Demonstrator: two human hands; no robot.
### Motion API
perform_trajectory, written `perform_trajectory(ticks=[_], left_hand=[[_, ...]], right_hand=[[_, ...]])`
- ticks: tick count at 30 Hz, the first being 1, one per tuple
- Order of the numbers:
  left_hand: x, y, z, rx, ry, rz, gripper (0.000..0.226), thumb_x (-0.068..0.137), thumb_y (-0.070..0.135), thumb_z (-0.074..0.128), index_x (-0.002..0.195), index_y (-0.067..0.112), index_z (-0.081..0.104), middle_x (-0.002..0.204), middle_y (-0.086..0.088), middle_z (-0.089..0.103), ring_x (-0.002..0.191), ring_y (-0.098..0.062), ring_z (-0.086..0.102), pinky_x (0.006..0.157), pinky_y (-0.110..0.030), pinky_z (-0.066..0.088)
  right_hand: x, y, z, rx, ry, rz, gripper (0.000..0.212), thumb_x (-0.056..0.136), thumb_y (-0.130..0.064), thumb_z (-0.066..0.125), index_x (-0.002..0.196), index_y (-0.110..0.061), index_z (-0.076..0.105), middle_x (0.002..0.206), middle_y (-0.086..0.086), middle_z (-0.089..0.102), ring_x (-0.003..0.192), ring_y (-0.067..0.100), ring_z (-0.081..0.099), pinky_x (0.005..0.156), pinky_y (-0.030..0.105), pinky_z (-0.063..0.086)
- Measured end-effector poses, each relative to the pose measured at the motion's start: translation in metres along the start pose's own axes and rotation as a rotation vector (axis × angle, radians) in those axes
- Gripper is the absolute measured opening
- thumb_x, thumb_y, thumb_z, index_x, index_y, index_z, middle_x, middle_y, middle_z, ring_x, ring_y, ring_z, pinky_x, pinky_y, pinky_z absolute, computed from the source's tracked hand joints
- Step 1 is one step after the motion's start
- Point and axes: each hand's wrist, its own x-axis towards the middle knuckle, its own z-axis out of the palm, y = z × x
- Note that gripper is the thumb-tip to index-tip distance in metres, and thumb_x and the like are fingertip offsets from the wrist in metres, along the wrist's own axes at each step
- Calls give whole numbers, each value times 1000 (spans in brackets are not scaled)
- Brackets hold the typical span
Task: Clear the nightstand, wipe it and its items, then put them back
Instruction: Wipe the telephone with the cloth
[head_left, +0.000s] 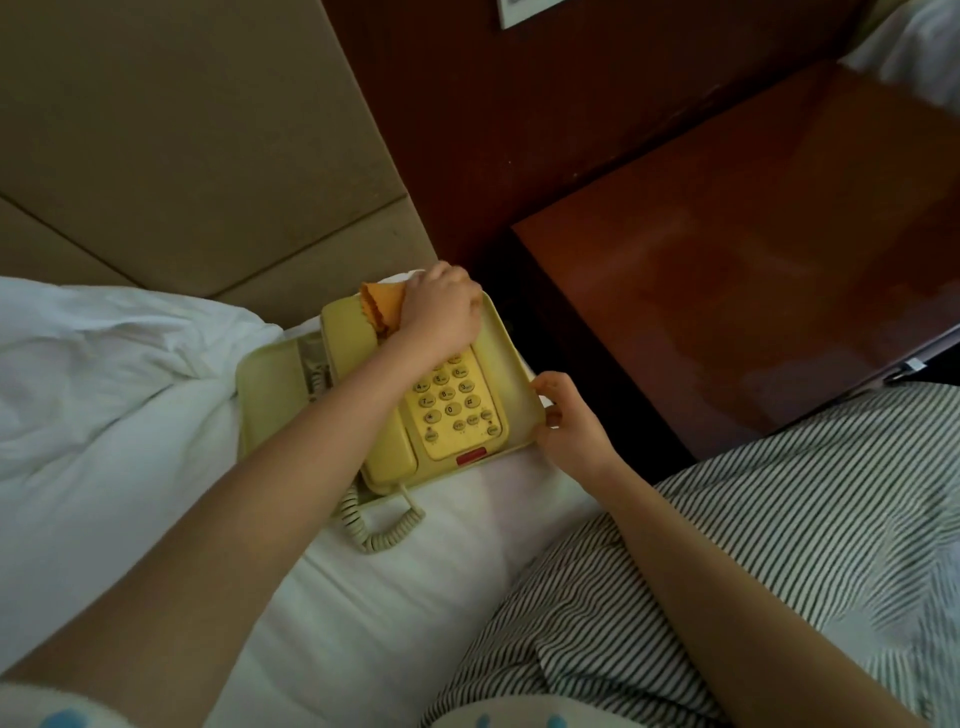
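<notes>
A white bed (363, 597) fills the lower left of the frame, with the bare wooden nightstand (753, 270) at upper right. On the bed at centre lies a yellow telephone (395, 395). The left hand (441, 312) presses an orange cloth (382, 306) onto its top; the right hand (569, 426) pinches its right edge

White bedsheet (130, 415), beige padded headboard (182, 130), striped cloth (753, 545).

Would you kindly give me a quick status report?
Left hand wiping telephone with orange cloth. Right hand steadying its edge. Phone on bed; nightstand top bare. Nothing obstructing.
</notes>
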Motion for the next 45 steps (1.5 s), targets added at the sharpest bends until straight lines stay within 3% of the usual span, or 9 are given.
perform_trajectory(ticks=[8, 15, 18, 21, 27, 31, 37, 42, 45], left_hand=[[-72, 29, -3, -31, -230, 277, 27, 90, 21, 42, 105, 22, 64, 121, 3, 54, 122, -19, 35, 100, -33, 28], [3, 41, -14, -1092, 274, -397, 31, 96, 15, 43, 126, 23, 46, 129, -2, 48, 113, -16, 49, 93, -28, 42], [11, 37, 1, -649, 320, -261, 32, 91, 6, 50, 121, 15, 51, 128, -6, 44, 115, -20, 46, 91, -24, 39], [6, 25, 20, -7, -3, 19, 34, 85, 0, 49, 115, 14, 58, 123, -7, 50, 116, -27, 42, 92, -34, 39], [7, 65, 18, 448, -302, -108, 52, 88, 27, 50, 134, 6, 39, 134, -11, 47, 125, -26, 42, 105, -37, 29], [-2, 69, 16, 408, -327, -132, 52, 86, 20, 51, 132, 4, 35, 125, -13, 54, 117, -28, 49, 100, -35, 30], [-78, 91, 8, 333, -332, 214, 42, 91, 21, 48, 130, 12, 36, 123, -10, 56, 113, -28, 53, 90, -34, 36], [-37, 65, 13, 352, -274, 47, 65, 82, 24, 61, 137, 14, 28, 133, -14, 48, 130, -30, 36, 104, -34, 26], [-6, 55, 11, 205, -305, -120, 71, 77, 22, 67, 137, 14, 29, 128, -16, 50, 122, -31, 42, 102, -34, 30]], right_hand=[[-3, 3, -1, 47, -35, 25, 39, 81, 9, 49, 106, -22, 49, 98, -10, 57, 77, 17, 63, 67, 40, 50], [-4, -5, -1, 147, -35, 109, 42, 88, 3, 47, 117, -27, 47, 109, -8, 51, 73, 6, 56, 66, 27, 48], [-4, -7, -2, 189, -30, 142, 44, 90, 1, 46, 127, -21, 47, 115, -4, 51, 75, 7, 55, 64, 22, 45], [-6, -8, -3, 213, -38, 159, 44, 91, 0, 45, 130, -20, 46, 114, -5, 51, 81, 7, 55, 69, 21, 45], [-6, -10, -5, 239, -13, 198, 40, 95, -7, 47, 133, -16, 44, 117, -1, 54, 84, 6, 55, 81, 27, 47], [-8, -13, -11, 171, -3, 212, 40, 96, -10, 44, 136, -17, 40, 119, -1, 54, 83, 6, 53, 84, 32, 46], [-5, -13, -18, 301, 132, 250, 43, 96, -5, 40, 138, -9, 39, 115, 9, 55, 89, 18, 55, 81, 31, 43], [-5, -12, -22, 403, 162, 325, 38, 99, -14, 42, 137, -11, 41, 93, 1, 56, 75, 15, 53, 82, 42, 49], [-5, -11, -21, 426, 184, 347, 36, 99, -14, 44, 135, -11, 44, 87, -2, 54, 74, 13, 54, 64, 26, 46]])
